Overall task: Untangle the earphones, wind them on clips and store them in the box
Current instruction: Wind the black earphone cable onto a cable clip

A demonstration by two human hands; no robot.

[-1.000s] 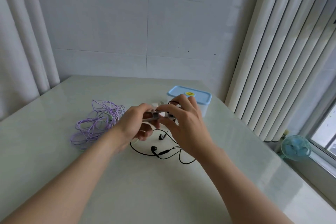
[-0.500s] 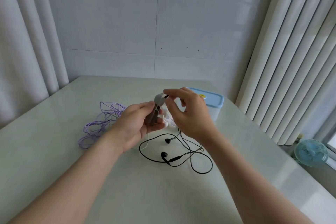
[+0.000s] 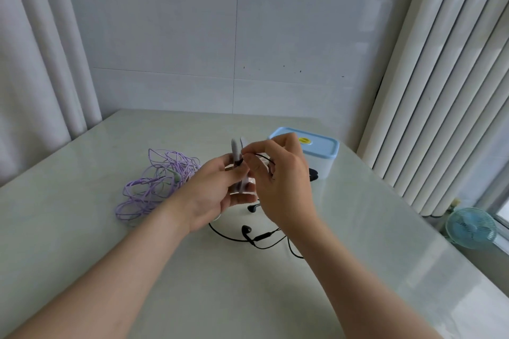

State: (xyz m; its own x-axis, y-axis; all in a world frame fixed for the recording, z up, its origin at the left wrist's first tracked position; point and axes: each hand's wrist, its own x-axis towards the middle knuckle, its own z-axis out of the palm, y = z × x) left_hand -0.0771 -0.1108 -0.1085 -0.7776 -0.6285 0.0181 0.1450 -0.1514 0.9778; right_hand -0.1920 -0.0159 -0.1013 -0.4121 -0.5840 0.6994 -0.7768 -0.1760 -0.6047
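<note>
My left hand [image 3: 217,192] holds a pale grey clip [image 3: 236,150] upright above the table. My right hand [image 3: 278,181] pinches the black earphone cable right against the clip, a loop of it arching over the fingers. The rest of the black earphones [image 3: 254,237] trails down to the table below my hands, both earbuds lying there. A tangled heap of purple earphones [image 3: 157,181] lies to the left. The box with a light blue lid [image 3: 319,146] stands shut behind my right hand.
The pale table [image 3: 82,242] meets a tiled wall at the back. Curtains hang at left and right. A small blue fan [image 3: 471,227] sits on the window sill beyond the table's right edge.
The clip has gone from lying between my hands to standing upright in my left hand. My right hand has brought the black cable up to it. The view has shifted left.
</note>
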